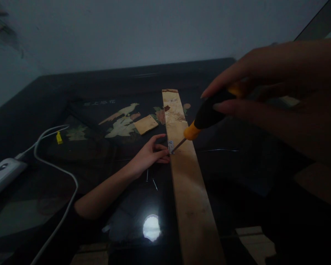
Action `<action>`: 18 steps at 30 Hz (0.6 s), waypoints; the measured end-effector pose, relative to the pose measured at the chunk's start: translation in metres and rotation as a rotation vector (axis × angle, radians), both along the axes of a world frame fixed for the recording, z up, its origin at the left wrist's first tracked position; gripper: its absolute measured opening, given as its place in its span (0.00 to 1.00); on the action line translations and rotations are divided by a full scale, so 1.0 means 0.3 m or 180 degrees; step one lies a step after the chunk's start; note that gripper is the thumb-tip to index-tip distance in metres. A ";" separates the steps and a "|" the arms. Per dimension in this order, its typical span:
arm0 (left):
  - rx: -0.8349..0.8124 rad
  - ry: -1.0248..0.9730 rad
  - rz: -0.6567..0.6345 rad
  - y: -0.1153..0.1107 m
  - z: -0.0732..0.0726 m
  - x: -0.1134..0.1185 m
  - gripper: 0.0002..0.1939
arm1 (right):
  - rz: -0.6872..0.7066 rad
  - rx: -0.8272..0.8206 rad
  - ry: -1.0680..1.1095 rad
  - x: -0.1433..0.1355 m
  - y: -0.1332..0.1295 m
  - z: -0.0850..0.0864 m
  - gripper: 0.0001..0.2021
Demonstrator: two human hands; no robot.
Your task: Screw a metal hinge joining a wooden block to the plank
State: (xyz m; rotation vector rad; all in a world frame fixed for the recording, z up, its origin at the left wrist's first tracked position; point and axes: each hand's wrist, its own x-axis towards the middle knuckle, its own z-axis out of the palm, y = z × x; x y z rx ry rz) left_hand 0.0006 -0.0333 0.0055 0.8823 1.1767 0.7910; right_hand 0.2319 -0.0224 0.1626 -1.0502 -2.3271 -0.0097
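Observation:
A long, pale wooden board point(191, 195) runs away from me across the dark glossy table. On its left edge sits a small metal hinge point(171, 144). My left hand point(154, 151) is beside that edge, thumb and fingers closed about the hinge; some fingertips are hidden behind the board. Between the thumb and fingers of my right hand point(253, 84) is a black and yellow screwdriver point(209, 110), tilted, with its tip at the lower part of the hinge. Whether a screw is under the tip is too small to tell.
Two loose screws point(155, 184) lie left of the board, near my left forearm. Farther back is a small square wood piece point(146, 124). At the left are a white power strip point(5, 173), its cable point(59, 167) and a yellow tag point(59, 137). A wall point(132, 36) stands behind the table.

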 end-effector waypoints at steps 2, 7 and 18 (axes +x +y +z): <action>-0.0006 0.0025 -0.0006 0.001 -0.002 0.001 0.29 | -0.0181 0.0339 -0.0594 -0.026 0.001 0.001 0.14; -0.0007 0.0036 -0.0036 0.001 -0.002 0.001 0.31 | -0.1321 0.0626 -0.0892 -0.088 0.000 -0.004 0.27; 0.0003 0.0038 -0.0028 -0.004 0.007 0.002 0.32 | 0.0245 -0.0250 0.0017 0.007 0.022 -0.006 0.13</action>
